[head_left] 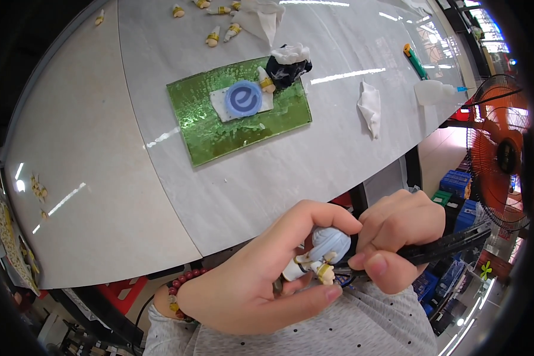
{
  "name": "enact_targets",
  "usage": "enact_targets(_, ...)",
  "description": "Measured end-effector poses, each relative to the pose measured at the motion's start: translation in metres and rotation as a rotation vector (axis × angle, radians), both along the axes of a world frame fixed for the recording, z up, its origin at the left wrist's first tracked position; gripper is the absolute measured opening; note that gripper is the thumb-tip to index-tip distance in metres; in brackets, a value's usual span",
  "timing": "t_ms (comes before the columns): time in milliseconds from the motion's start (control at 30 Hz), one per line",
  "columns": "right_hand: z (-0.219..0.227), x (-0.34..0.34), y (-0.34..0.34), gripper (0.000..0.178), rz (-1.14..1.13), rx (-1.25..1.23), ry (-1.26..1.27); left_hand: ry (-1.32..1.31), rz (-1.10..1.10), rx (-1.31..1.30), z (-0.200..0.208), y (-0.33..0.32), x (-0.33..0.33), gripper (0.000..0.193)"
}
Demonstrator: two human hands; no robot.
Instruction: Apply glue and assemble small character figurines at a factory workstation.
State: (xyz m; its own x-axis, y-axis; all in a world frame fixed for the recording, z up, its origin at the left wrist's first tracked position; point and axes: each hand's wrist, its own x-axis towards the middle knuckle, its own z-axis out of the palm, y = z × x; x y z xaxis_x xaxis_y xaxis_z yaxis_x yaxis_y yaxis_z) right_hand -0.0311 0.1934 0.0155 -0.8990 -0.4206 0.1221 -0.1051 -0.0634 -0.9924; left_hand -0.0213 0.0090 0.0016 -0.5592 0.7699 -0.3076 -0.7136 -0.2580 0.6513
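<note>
Low in front of my body, my left hand [261, 267] curls round a small figurine [331, 244] with light blue hair and a white and gold outfit. Its fingers and thumb enclose the figurine from both sides. My right hand [397, 240] is closed beside it, on a long black stick-like tool [451, 244] that sticks out to the right. The tool's other end, near the figurine's head, is mostly hidden by my fingers.
On the table lie a green glass-like plate [202, 142] with a round blue piece [243, 99], a black and white wad [289, 65], several small arm-shaped parts [213, 37], a crumpled tissue [369, 110], a green cutter [416, 62] and a needle-tipped bottle [434, 92]. An orange fan [504, 154] stands right.
</note>
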Motion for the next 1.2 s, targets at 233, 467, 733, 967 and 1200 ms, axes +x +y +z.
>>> enact_targets(233, 0.003, -0.004, 0.002, 0.019, 0.065, 0.065, 0.020, 0.018, 0.002, 0.019, -0.002, 0.000, 0.000, 0.048)
enact_targets(467, 0.000, 0.000, -0.006, 0.017, -0.008, -0.016, 0.126, 0.189, 0.091, -0.031, -0.003, 0.003, 0.004, 0.055)
enact_targets(733, -0.025, 0.018, -0.026, 0.022, -0.362, -0.431, 0.323, 0.224, 0.508, 0.439, -0.022, 0.013, 0.022, 0.055)
enact_targets(967, -0.029, 0.025, -0.036, 0.022, -0.409, -0.412, 0.402, 0.196, 0.488, 0.616, -0.028, 0.021, 0.026, 0.059)
enact_targets(1200, -0.031, 0.027, -0.038, 0.022, -0.369, -0.352, 0.480, 0.098, 0.591, 0.696, -0.027, 0.025, 0.031, 0.057)
